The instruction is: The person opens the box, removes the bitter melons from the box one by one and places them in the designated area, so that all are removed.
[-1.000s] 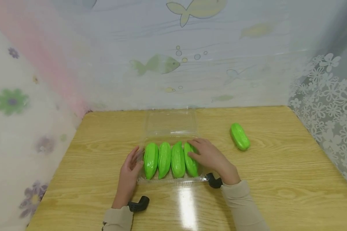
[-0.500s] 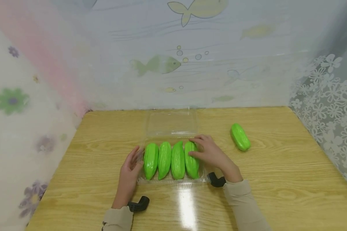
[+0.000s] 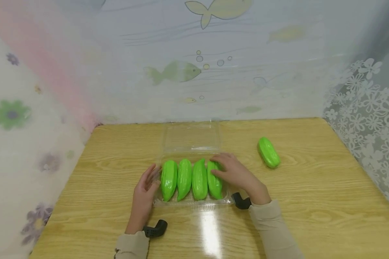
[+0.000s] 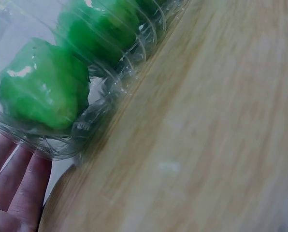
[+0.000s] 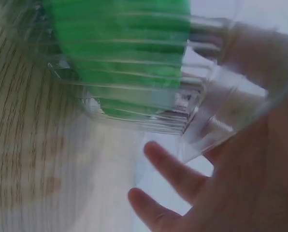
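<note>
In the head view a clear plastic box [image 3: 194, 203] lies with its lid [image 3: 192, 136] folded back. Several green, ridged, elongated vegetables [image 3: 200, 181] stand side by side in it. My left hand [image 3: 144, 192] holds the box's left end; its wrist view shows long fingers [image 4: 30, 181] against the outer wall, near a green vegetable [image 4: 42, 87]. With thumb and fingers, my right hand [image 3: 238, 175] grips the rightmost vegetable [image 3: 215, 185] inside the box. Through the ribbed wall in the right wrist view shows a green vegetable [image 5: 124, 53], with two fingers [image 5: 175, 171] stretched outside the box.
Another green vegetable [image 3: 269, 153] lies on the wooden table [image 3: 311, 194], right of the box. Patterned curtains [image 3: 168, 97] stand behind and beside the table. A black strap-like piece [image 3: 155, 229] sits at my left wrist, and another [image 3: 241, 201] at my right.
The right hand shifted slightly up and outward, then came back over the rightmost vegetable, which moved a little with it. The left hand and the box have stayed in place.
</note>
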A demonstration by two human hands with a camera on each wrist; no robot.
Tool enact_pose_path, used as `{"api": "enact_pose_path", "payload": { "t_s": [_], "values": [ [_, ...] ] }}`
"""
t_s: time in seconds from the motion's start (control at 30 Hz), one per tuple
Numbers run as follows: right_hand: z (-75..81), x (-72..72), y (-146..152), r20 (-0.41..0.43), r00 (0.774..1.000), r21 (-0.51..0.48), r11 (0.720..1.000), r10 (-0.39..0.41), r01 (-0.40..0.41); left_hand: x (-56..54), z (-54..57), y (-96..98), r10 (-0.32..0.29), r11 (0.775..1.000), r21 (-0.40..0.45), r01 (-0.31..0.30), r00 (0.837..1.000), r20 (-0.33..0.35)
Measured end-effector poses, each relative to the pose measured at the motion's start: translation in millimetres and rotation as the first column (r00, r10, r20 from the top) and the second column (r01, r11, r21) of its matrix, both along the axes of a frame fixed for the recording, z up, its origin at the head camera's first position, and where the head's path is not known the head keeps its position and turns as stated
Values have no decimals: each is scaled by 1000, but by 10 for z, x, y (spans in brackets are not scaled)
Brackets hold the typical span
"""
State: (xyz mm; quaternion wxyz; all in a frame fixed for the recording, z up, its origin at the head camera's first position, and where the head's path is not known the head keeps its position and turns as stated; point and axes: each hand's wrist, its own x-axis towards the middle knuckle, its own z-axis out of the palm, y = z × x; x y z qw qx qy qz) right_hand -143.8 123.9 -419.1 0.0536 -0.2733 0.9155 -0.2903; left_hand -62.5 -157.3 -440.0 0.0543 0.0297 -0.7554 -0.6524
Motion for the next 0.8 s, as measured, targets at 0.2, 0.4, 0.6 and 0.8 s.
{"api": "enact_pose_path", "payload": {
  "t_s": [0.2,0.4,0.6,0.8],
  "values": [
    [29,29,-36,10,999,60,997,-49,49,-17,-35,-14,-2,1000,-2,2,1000,-4],
    [56,-13,19,26,996,-82,993,-89,90,-42,-107,-48,-13,1000,7,14,1000,-12],
    [76,-20,42,7,995,-79,992,-98,99,-19,-15,-13,-14,1000,20,15,1000,-25],
    [108,-15,32,-46,992,-64,992,-114,111,-21,-18,-31,-22,1000,-4,21,1000,-16]
  ]
}}
